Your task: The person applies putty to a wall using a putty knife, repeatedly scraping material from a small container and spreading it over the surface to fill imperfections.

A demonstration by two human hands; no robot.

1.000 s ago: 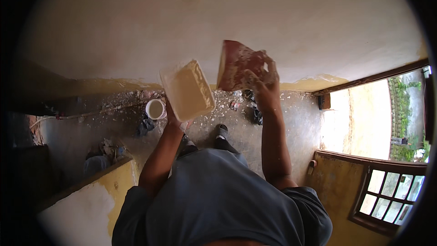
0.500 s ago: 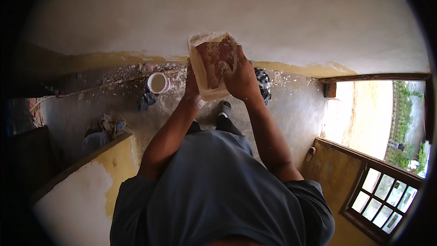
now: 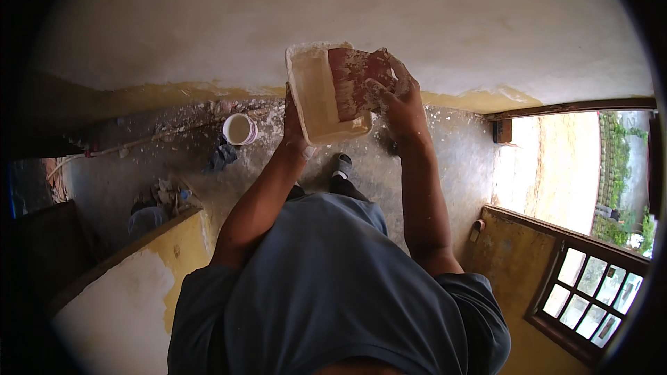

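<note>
My left hand is closed round the left side of a cream plastic tray, which holds pale, wet filler and has smears along its rim. With my right hand I grip a flat reddish-brown spreader, streaked with the pale filler, its left edge over the tray's inside. My fingers and thumb on that side are coated in white. Both hands are raised in front of the pale wall.
A white bucket and dark plastic lie on the floor, among white flakes and a long pipe. A low yellow wall stands at lower left. A doorway and paned window are at right.
The spreader came leftward into the tray, then shifted back right to lie across its right part. The tray has risen in view since the first frame.
</note>
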